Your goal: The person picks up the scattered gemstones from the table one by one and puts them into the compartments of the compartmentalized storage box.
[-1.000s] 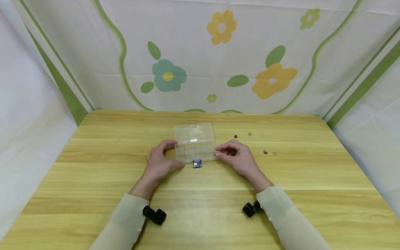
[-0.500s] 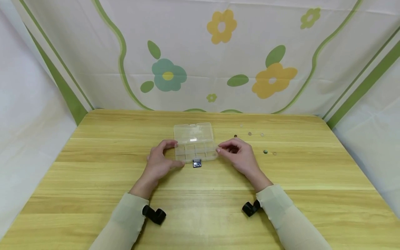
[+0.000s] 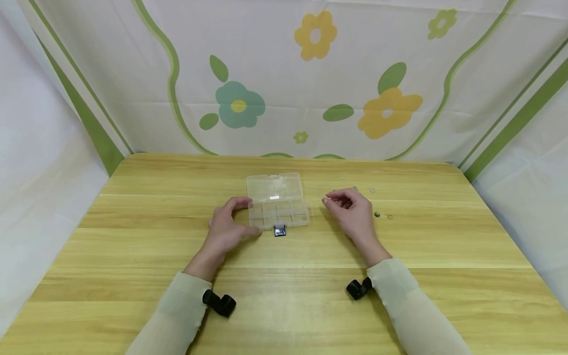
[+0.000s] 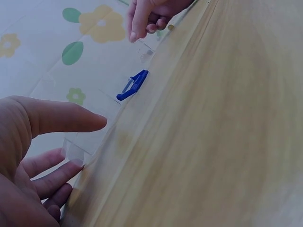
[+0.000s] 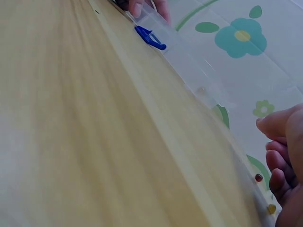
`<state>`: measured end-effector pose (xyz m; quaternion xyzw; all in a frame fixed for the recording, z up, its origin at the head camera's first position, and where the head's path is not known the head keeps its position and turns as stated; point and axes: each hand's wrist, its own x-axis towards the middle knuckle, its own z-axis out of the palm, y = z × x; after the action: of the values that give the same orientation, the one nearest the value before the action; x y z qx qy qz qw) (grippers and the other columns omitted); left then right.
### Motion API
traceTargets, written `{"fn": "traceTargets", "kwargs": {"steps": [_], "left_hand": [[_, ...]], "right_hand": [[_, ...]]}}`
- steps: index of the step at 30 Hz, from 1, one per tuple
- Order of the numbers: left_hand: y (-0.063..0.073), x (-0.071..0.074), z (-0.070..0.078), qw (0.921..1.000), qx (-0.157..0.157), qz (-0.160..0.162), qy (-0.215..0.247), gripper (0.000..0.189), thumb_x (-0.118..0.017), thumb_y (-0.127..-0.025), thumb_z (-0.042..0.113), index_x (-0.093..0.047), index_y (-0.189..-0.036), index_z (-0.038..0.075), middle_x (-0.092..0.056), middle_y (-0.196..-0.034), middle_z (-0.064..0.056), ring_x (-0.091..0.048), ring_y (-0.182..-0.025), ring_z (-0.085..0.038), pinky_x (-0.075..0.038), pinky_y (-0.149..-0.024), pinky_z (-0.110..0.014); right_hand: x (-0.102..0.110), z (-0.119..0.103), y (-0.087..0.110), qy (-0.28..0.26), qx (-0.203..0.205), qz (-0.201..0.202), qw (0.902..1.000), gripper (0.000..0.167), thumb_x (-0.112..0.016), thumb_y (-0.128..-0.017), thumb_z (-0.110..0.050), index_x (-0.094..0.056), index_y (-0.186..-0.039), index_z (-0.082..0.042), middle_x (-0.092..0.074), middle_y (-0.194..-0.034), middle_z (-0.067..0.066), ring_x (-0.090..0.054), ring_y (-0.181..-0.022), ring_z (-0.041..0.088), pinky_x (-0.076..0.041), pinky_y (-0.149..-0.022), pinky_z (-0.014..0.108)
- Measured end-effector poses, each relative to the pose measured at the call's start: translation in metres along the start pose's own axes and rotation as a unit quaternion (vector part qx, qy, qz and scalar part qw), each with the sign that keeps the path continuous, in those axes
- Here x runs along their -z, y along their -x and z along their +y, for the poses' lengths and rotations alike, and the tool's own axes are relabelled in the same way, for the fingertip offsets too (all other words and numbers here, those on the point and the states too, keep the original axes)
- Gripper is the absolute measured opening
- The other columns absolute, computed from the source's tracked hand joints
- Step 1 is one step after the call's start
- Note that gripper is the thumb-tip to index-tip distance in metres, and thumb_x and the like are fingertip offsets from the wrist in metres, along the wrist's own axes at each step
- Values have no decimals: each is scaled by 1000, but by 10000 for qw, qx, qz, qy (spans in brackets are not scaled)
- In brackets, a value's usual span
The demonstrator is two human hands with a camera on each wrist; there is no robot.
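Observation:
A clear plastic compartment box (image 3: 277, 212) lies on the table with its lid (image 3: 274, 187) swung back and a blue latch (image 3: 279, 230) at the front. My left hand (image 3: 226, 228) holds the box's left end, thumb at the front corner and index finger behind. My right hand (image 3: 352, 214) hovers right of the box, fingers loosely bent, thumb and index tips slightly apart; I see nothing held. Below its fingers in the right wrist view are a dark red bead (image 5: 259, 178) and a yellowish bead (image 5: 271, 208). A small bead (image 5: 201, 90) shows through the box's right end.
Other small bead-like pieces lie right of the box: a green one (image 3: 377, 214), a pale one (image 3: 390, 217) and clear ones (image 3: 372, 190) farther back. A flowered cloth (image 3: 284, 79) hangs behind the wooden table (image 3: 284, 305).
My right hand has left the box's right end and moved right and slightly back, now covering most of the dark bead. My left hand and the box have stayed put.

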<state>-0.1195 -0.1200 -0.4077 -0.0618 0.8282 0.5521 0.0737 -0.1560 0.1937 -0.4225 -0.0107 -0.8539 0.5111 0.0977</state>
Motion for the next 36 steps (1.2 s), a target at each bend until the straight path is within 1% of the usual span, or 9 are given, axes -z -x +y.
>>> {"fn": "traceTargets", "kwargs": {"steps": [5,7,16,21,24,26,30,33,36], "left_hand": [[0,0,1,10000,57,-18,28,78,-92,-75,10,-60,-146,20,-62,-152,0,-31,-143,-31,-23,-112,-48],[0,0,1,10000,62,-38,36,78,-92,-75,10,-60,-146,21,-62,-152,0,-31,-143,-31,-24,-112,-49],[0,1,-1,10000,40,-39,70,78,-93,-76,10,-60,-146,21,-62,-152,0,-32,-145,-30,-22,-114,-49],[0,1,-1,10000,18,-41,51,79,-93,-76,10,-59,-147,21,-62,-152,0,-33,-145,-30,-22,-113,-49],[-1,1,-1,10000,16,-52,56,79,-93,-76,10,-59,-147,21,-62,-152,0,-33,-145,-30,-21,-113,-49],[-1,1,-1,10000,15,-44,64,79,-93,-76,10,-59,-147,21,-62,-152,0,-33,-146,-30,-21,-114,-49],[-1,1,-2,10000,5,-35,71,78,-93,-76,10,-60,-146,21,-63,-151,0,-33,-146,-30,-21,-114,-50],[-1,1,-2,10000,-4,-29,66,78,-93,-76,10,-60,-146,21,-63,-151,-1,-33,-146,-30,-21,-114,-49],[-1,1,-2,10000,-23,-27,63,79,-92,-76,10,-59,-147,20,-63,-152,-1,-33,-145,-30,-20,-114,-50]], "right_hand": [[10,3,-3,-49,-190,425,9989,19,-82,-96,-24,-81,-110,-12,-70,-104,2,-61,-88,14,-49,-73,17],[15,6,-3,-17,-291,506,9983,19,-83,-95,-24,-80,-110,-11,-69,-105,1,-61,-88,13,-49,-73,17],[34,16,-3,355,-621,509,9961,36,-79,-96,-47,-81,-112,-14,-71,-108,-1,-62,-90,11,-50,-73,17],[38,17,-4,512,-698,441,9953,37,-78,-97,-47,-80,-112,-13,-71,-110,1,-61,-91,13,-50,-73,17],[40,18,-3,760,-533,385,9949,31,-79,-98,-41,-80,-112,-13,-72,-110,4,-62,-91,14,-49,-74,16],[41,20,-3,965,-336,350,9942,28,-80,-98,-36,-80,-111,-11,-73,-109,7,-62,-90,14,-49,-74,14],[47,23,0,1320,7,253,9909,27,-83,-95,-31,-80,-112,-9,-71,-107,9,-62,-87,13,-48,-72,12],[49,25,2,1526,274,113,9878,27,-84,-95,-28,-80,-112,-8,-71,-109,11,-63,-87,15,-48,-73,13],[50,26,3,1699,556,14,9839,23,-84,-95,-25,-81,-109,-7,-71,-108,12,-66,-87,19,-49,-74,16]]}}
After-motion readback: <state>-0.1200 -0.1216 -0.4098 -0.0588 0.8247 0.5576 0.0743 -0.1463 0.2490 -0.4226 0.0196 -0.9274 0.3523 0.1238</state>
